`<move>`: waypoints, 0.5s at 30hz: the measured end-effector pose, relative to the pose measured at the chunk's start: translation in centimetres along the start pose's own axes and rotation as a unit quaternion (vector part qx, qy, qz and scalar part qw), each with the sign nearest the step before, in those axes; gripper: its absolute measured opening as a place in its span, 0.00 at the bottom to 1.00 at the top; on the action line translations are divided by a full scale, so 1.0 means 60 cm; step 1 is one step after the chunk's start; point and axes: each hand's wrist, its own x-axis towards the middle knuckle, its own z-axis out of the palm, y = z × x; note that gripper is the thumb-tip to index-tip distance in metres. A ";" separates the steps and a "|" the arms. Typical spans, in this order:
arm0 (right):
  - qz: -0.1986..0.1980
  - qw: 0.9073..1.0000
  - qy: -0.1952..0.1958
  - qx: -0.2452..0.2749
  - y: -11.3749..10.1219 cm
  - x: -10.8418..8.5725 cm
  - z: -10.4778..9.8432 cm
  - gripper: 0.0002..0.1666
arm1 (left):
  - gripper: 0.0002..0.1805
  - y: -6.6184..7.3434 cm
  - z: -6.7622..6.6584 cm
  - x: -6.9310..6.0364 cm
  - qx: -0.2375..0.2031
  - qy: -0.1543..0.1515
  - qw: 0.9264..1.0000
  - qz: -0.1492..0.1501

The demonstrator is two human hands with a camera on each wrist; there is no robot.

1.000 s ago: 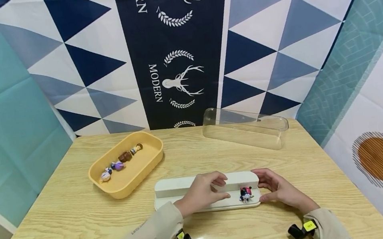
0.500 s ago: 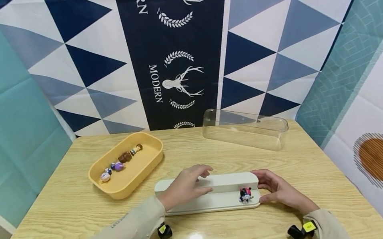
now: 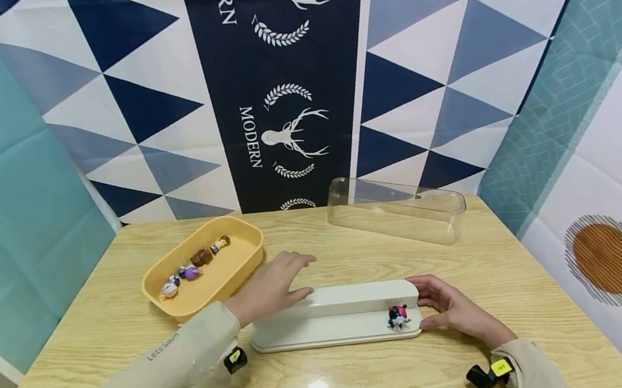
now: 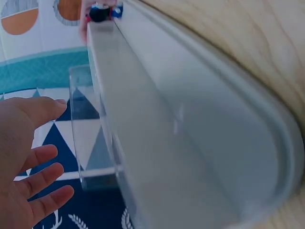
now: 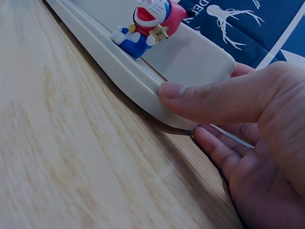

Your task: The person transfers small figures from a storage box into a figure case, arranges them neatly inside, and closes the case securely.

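Note:
A white two-step display base lies lengthwise on the table. On its right end sits a small Doraemon figurine, blue and white with red on it, a gold star at its chest in the right wrist view. My right hand holds the base's right end; in the right wrist view the thumb presses the front edge while the other fingers reach behind and below. My left hand hovers around the base's back left corner, close to the yellow tray, fingers spread and holding nothing in the left wrist view.
The yellow tray at the back left contains several small figurines lying in a row. A clear plastic cover stands at the back right, near the patterned cloth wall. Wood-grain tabletop extends in front of the base.
My left hand has moved left and away from me, from over the middle of the base to near the yellow tray. The right hand and the figurine have stayed in place.

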 end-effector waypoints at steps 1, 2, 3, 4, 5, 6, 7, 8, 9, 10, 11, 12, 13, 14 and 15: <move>0.001 1.000 -0.001 0.001 -0.001 0.000 0.000 0.49 | 0.29 -0.004 -0.004 0.000 0.011 -0.004 1.000 0.000; 0.001 1.000 -0.001 0.002 -0.001 0.000 0.000 0.48 | 0.29 -0.008 -0.008 -0.001 0.021 -0.007 1.000 0.002; 0.002 1.000 -0.002 0.003 -0.002 0.000 0.000 0.48 | 0.29 -0.013 -0.011 -0.001 0.031 -0.009 0.999 0.006; 0.002 1.000 -0.002 0.004 -0.003 0.000 -0.001 0.48 | 0.29 -0.018 -0.014 -0.002 0.042 -0.010 0.999 0.010; 0.003 1.000 -0.002 0.005 -0.003 0.000 -0.001 0.48 | 0.29 -0.023 -0.017 -0.002 0.054 -0.007 0.998 0.017; 0.004 1.000 -0.001 0.005 -0.004 0.000 -0.001 0.48 | 0.28 -0.029 -0.019 -0.003 0.067 -0.005 0.998 0.022; 0.005 1.000 -0.001 0.005 -0.005 0.000 -0.001 0.48 | 0.28 -0.034 -0.023 -0.004 0.078 0.000 0.997 0.026; 0.005 1.000 -0.001 0.006 -0.005 0.000 -0.001 0.48 | 0.28 -0.040 -0.027 -0.004 0.087 0.004 0.996 0.029; 0.006 1.000 -0.001 0.005 -0.006 0.000 -0.001 0.48 | 0.29 -0.046 -0.030 -0.005 0.095 0.007 0.995 0.029; 0.005 1.000 -0.001 0.006 -0.006 0.000 0.000 0.48 | 0.29 -0.052 -0.035 -0.005 0.101 0.009 0.995 0.026; 0.005 1.000 -0.002 0.006 -0.006 0.000 0.000 0.48 | 0.29 -0.057 -0.040 -0.005 0.104 0.008 0.994 0.021; 0.005 1.000 -0.003 0.007 -0.006 0.000 0.000 0.48 | 0.29 -0.063 -0.046 -0.005 0.104 0.004 0.994 0.012; 0.003 1.000 -0.003 0.008 -0.006 0.000 0.000 0.48 | 0.30 -0.069 -0.052 -0.004 0.103 0.000 0.995 0.003; 0.003 1.000 -0.004 0.009 -0.006 0.000 0.000 0.48 | 0.30 -0.076 -0.058 -0.004 0.101 -0.004 0.995 -0.006; 0.001 1.000 -0.004 0.008 -0.006 0.001 -0.001 0.48 | 0.30 -0.083 -0.065 -0.003 0.100 -0.008 0.995 -0.015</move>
